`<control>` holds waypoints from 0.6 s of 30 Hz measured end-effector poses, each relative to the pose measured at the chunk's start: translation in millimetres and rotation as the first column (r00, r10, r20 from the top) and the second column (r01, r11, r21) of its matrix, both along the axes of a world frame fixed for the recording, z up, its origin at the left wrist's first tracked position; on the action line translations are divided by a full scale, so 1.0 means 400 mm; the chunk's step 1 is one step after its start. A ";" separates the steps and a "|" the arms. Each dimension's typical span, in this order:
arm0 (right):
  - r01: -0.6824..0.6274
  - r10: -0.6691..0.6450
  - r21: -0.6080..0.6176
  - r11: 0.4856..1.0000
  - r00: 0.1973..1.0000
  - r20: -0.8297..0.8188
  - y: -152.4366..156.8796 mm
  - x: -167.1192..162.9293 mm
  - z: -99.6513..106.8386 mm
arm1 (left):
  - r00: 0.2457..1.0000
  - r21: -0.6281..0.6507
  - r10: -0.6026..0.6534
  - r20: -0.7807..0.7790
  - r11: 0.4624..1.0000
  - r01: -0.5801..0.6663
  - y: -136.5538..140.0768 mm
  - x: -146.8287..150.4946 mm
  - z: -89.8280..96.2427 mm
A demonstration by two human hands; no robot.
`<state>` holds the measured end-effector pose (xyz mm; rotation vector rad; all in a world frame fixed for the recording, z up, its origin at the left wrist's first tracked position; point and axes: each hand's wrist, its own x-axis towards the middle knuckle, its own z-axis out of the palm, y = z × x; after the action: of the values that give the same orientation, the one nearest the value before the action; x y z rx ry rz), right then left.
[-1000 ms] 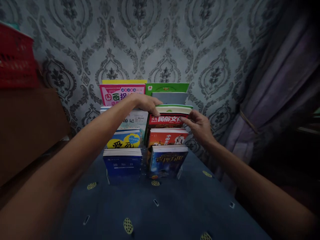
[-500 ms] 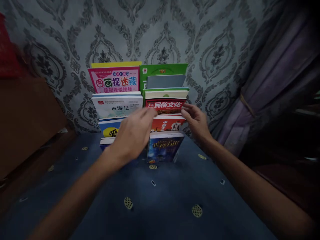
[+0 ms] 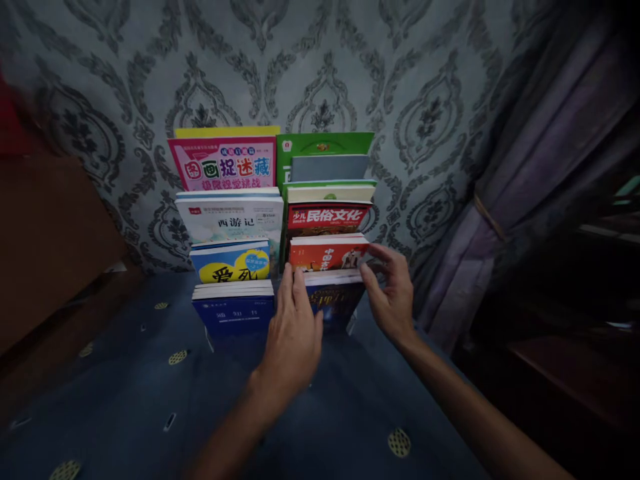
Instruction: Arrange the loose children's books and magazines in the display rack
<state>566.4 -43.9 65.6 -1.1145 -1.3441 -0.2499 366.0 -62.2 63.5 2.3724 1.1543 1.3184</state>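
Note:
Books stand upright in two stepped columns. In front of the right column is a dark blue book (image 3: 336, 300) with gold lettering. My left hand (image 3: 295, 327) lies along its left edge, fingers stretched out and thumb over the cover, hiding part of it. On the other side my right hand (image 3: 393, 290) is at the book's right edge, thumb and fingers apart. Its fingertips are close to an orange-red book (image 3: 315, 253) just behind; whether they touch it I cannot tell. A red-covered book (image 3: 327, 217) rises behind that. Neither hand has lifted a book.
The left column has a blue book (image 3: 233, 317), a blue-and-yellow book (image 3: 215, 263), a white book (image 3: 200, 217) and a pink book (image 3: 225, 157). A green book (image 3: 325, 141) stands at the back right. Patterned wall (image 3: 325, 67) behind, tied curtain (image 3: 530, 160) right, brown box (image 3: 55, 233) left.
Both hands have come down and nearer, from the red and orange-red books to the sides of the dark blue front book. The left column's front books are now uncovered.

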 end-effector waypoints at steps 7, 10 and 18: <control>0.018 -0.019 0.006 1.000 0.991 0.130 0.035 -0.015 0.057 | 0.961 -0.100 -0.019 0.277 0.994 0.049 0.036 0.054 0.017; 0.016 -0.019 0.028 0.999 0.995 0.098 0.035 -0.025 0.050 | 0.938 -0.135 -0.017 0.346 0.989 0.068 0.045 0.049 0.021; -0.011 0.011 0.002 1.000 0.997 -0.070 0.048 -0.035 0.033 | 0.899 -0.195 -0.028 0.437 0.973 0.125 0.040 0.035 0.022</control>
<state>552.3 -24.6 78.9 -1.1047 -1.2872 -0.2016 380.0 -46.3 72.2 1.8238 0.9983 1.5022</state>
